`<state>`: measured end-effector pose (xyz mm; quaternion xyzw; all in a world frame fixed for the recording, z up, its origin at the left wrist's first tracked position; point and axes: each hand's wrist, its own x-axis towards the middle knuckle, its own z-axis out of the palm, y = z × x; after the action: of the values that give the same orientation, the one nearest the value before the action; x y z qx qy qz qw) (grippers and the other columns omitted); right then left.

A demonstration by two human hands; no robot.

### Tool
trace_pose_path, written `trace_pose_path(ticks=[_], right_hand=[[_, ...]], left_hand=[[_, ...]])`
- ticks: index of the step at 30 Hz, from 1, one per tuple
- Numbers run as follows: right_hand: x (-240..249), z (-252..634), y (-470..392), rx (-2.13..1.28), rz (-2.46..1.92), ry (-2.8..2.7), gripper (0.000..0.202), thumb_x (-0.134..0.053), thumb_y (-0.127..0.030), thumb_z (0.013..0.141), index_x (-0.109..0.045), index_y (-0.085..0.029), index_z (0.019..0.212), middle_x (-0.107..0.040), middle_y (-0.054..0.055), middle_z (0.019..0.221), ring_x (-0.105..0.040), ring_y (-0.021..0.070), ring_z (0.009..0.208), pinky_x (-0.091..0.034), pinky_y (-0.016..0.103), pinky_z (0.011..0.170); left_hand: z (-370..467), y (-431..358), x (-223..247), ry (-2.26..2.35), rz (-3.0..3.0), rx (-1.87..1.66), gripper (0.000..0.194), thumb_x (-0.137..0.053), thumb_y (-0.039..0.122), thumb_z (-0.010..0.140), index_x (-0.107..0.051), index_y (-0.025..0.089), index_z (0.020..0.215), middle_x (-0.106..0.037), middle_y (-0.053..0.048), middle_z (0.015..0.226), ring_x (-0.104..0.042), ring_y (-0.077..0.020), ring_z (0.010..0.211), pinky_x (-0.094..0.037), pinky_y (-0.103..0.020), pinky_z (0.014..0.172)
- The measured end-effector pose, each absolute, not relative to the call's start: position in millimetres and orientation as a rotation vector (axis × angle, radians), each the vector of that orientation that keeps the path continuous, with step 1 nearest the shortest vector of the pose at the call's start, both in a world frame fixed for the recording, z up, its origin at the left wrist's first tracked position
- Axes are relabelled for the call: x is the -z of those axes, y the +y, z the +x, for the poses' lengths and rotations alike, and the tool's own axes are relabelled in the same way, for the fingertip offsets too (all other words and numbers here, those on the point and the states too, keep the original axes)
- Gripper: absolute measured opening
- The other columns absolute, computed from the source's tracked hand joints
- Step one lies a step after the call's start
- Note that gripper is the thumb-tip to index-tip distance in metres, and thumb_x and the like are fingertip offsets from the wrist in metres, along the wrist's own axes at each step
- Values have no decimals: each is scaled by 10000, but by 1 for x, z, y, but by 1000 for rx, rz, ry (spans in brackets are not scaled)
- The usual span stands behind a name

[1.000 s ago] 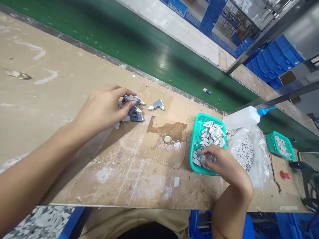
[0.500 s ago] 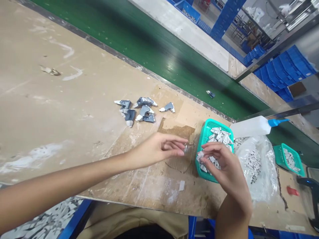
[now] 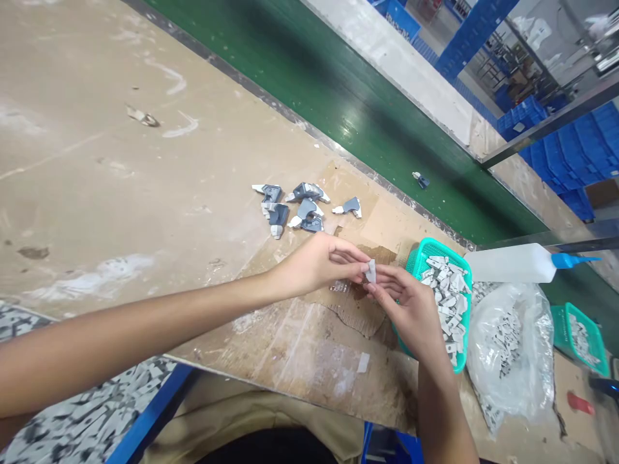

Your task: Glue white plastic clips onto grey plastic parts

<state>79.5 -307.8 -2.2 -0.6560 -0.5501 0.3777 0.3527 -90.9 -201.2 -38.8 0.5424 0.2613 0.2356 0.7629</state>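
Note:
A small light-grey plastic part (image 3: 371, 271) is pinched between the fingertips of my left hand (image 3: 333, 261) and my right hand (image 3: 409, 299), which meet over a brown cardboard piece (image 3: 360, 314). Right beside my right hand stands a green basket (image 3: 467, 325) full of similar grey-white parts. Several grey-and-white assembled pieces (image 3: 306, 209) lie on the worktable (image 3: 193, 167) beyond my left hand.
A white bottle with a blue nozzle (image 3: 515, 263) lies behind a clear bag of small parts (image 3: 507, 348). Farther right is another green basket (image 3: 561, 332). A green conveyor (image 3: 358, 122) runs along the back; a blue-edged bin (image 3: 149, 412) of parts is below left.
My right hand has moved left from the basket with the grey part, and both hands have come together on it. The view has shifted, so the table's objects appear farther right.

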Motion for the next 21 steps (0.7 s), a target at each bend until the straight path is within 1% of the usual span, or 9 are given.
trace_pose_path(ticks=[3, 5, 7, 10, 13, 17, 19, 21], right_hand=[[9, 80, -307, -839, -1764, -1456, 251, -626, -305, 912, -714, -235, 1137, -740, 71, 1030, -716, 201, 888, -622, 352, 801], [11, 81, -307, -761, -1788, -1479, 225, -626, -300, 912, -737, -247, 1100, -733, 69, 1054, -712, 201, 904, -623, 344, 795], [11, 82, -308, -751, -1790, -1476, 211, -639, -301, 904, -747, -242, 1076, -735, 68, 1050, -714, 198, 899, -625, 340, 794], [12, 82, -310, -773, -1819, -1433, 277, -673, -314, 881, -723, -226, 1139, -747, 70, 1037, -727, 202, 874, -629, 349, 793], [12, 79, -313, -672, -1891, -1465, 306, -683, -314, 873, -710, -220, 1163, -760, 62, 984, -729, 196, 820, -629, 344, 760], [12, 72, -315, -414, -1944, -1670, 205, -653, -238, 892, -753, -226, 1071, -765, 46, 911, -710, 171, 737, -602, 300, 697], [13, 70, -315, -353, -1916, -1746, 191, -639, -186, 894, -764, -216, 1036, -764, 44, 892, -709, 164, 735, -589, 278, 684], [14, 68, -314, -329, -1890, -1787, 187, -634, -150, 893, -768, -203, 1011, -761, 40, 874, -710, 154, 732, -578, 256, 671]], left_hand=[[-91, -196, 41, 602, 1287, -541, 155, -720, 224, 789, -751, 148, 921, -741, -56, 767, -708, -176, 720, -562, -242, 645], [-91, -194, 41, 599, 1317, -549, 148, -717, 218, 783, -751, 144, 907, -737, -57, 746, -708, -178, 703, -562, -247, 642], [-91, -195, 42, 582, 1298, -540, 153, -710, 221, 783, -747, 132, 901, -736, -63, 740, -711, -183, 694, -569, -260, 650], [-91, -197, 42, 571, 1288, -531, 162, -699, 238, 790, -745, 120, 892, -731, -66, 724, -710, -189, 683, -568, -267, 647], [-94, -196, 40, 597, 1357, -540, 167, -680, 237, 804, -753, 119, 896, -723, -65, 709, -701, -189, 678, -559, -271, 646], [-101, -181, 23, 743, 1457, -689, 234, -682, 290, 832, -755, 118, 974, -717, -62, 742, -691, -185, 704, -552, -282, 697], [-104, -168, 9, 835, 1517, -759, 252, -653, 297, 857, -747, 115, 1003, -709, -40, 764, -689, -181, 725, -546, -282, 722], [-103, -149, -4, 918, 1655, -758, 241, -606, 281, 879, -742, 132, 1012, -699, -3, 788, -689, -177, 779, -534, -282, 764]])
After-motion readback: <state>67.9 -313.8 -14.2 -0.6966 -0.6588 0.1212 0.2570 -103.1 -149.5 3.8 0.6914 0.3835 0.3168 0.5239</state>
